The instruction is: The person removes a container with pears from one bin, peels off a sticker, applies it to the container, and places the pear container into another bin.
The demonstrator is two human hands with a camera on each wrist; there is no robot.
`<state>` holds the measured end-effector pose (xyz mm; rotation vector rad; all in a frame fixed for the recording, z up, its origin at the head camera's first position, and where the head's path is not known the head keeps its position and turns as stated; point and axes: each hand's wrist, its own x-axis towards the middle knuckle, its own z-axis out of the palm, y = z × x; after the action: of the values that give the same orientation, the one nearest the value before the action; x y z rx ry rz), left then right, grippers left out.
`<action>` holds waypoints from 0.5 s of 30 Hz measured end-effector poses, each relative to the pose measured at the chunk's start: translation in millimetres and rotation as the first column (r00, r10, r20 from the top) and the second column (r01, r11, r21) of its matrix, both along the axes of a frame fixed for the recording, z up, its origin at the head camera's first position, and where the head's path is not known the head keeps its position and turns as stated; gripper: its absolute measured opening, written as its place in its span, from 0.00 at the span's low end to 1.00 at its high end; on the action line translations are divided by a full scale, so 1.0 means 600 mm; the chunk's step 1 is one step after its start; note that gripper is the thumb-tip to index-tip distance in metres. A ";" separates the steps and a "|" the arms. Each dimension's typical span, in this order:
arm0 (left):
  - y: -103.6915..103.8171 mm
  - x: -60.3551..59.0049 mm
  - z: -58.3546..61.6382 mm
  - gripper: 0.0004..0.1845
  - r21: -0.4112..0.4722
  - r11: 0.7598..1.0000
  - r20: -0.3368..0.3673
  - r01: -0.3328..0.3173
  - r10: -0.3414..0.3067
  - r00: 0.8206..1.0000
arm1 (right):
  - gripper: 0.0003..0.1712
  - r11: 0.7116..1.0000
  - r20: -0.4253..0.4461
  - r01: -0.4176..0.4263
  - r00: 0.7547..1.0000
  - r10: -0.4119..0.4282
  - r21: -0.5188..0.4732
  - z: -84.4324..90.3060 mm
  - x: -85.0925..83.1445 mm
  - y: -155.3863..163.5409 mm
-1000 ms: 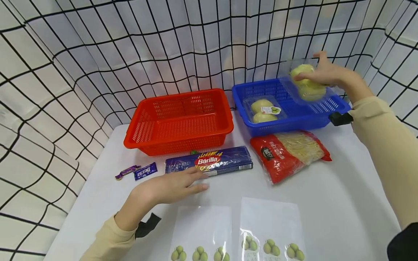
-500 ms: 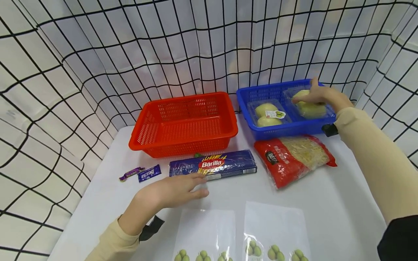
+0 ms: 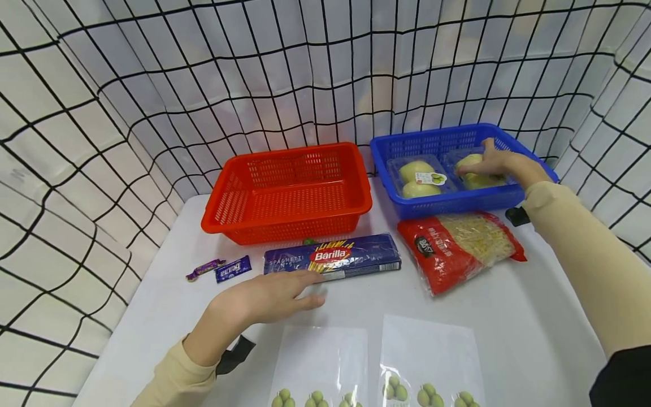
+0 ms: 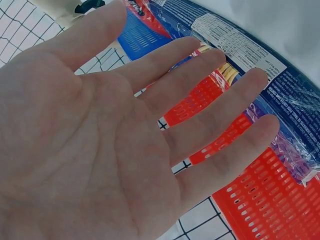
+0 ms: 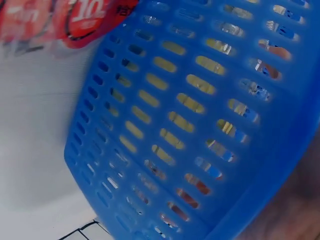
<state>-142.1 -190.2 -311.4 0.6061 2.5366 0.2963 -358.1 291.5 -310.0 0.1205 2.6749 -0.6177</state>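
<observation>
My right hand (image 3: pixel 490 162) reaches into the blue basket (image 3: pixel 452 199), its thumb and fingers spread around a clear pack of pale green fruit (image 3: pixel 483 181). In the right wrist view the slotted wall of the blue basket (image 5: pixel 165 115) hides most of that hand. Beside it in the basket sits a second clear pack of the same fruit (image 3: pixel 414 172), with a white label. My left hand (image 3: pixel 274 295) hovers palm down, fingers extended, right at the front edge of a blue spaghetti box (image 3: pixel 356 254). Its straight, slightly parted fingers (image 4: pixel 235 95) show in the left wrist view.
A red basket (image 3: pixel 285 200) stands left of the blue one. In front lie a red bag of noodles (image 3: pixel 458 246) and two small purple-wrapped sweets (image 3: pixel 233 269). Two clear bags with fruit prints (image 3: pixel 432 350) lie near the front. Black netting (image 3: pixel 305 73) borders the table.
My right hand has lowered the fruit pack from above the blue basket's right side down into it, beside the other pack. My left hand has stayed by the spaghetti box.
</observation>
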 end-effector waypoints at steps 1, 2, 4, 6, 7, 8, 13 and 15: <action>0.000 0.000 0.000 0.32 0.000 1.000 0.002 -0.006 0.006 1.000 | 0.74 1.000 0.006 -0.002 1.000 0.001 0.009 -0.003 0.000 -0.002; -0.001 0.001 -0.001 0.32 0.001 1.000 0.001 -0.011 0.011 1.000 | 0.74 1.000 0.013 -0.006 1.000 0.006 0.017 -0.005 0.000 -0.004; -0.002 0.002 -0.002 0.31 0.006 1.000 0.002 -0.015 0.015 1.000 | 0.75 0.999 0.019 -0.015 1.000 0.014 0.038 -0.009 0.002 -0.009; -0.004 0.003 -0.002 0.31 0.010 1.000 0.002 -0.010 0.010 1.000 | 0.76 0.998 0.014 -0.015 1.000 0.014 0.058 -0.011 0.005 -0.013; -0.004 0.002 -0.002 0.31 0.013 1.000 0.001 -0.007 0.007 1.000 | 0.76 0.998 0.008 -0.011 1.000 0.011 0.065 -0.012 0.006 -0.015; -0.005 0.001 -0.002 0.31 0.013 1.000 -0.001 -0.004 0.004 1.000 | 0.76 0.998 0.000 -0.009 1.000 0.009 0.065 -0.012 0.007 -0.016; -0.009 -0.010 0.002 0.31 0.027 1.000 -0.025 0.015 -0.015 1.000 | 0.72 1.000 -0.061 0.007 0.998 -0.006 0.019 -0.010 0.007 -0.021; -0.009 -0.019 0.001 0.30 0.041 0.999 -0.043 0.034 -0.032 0.999 | 0.69 1.000 -0.142 0.007 0.990 -0.004 0.022 -0.011 0.007 -0.019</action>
<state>-153.5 -195.4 -310.9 0.6761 2.5636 0.3285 -353.8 279.8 -316.9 0.0929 2.8201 -0.6201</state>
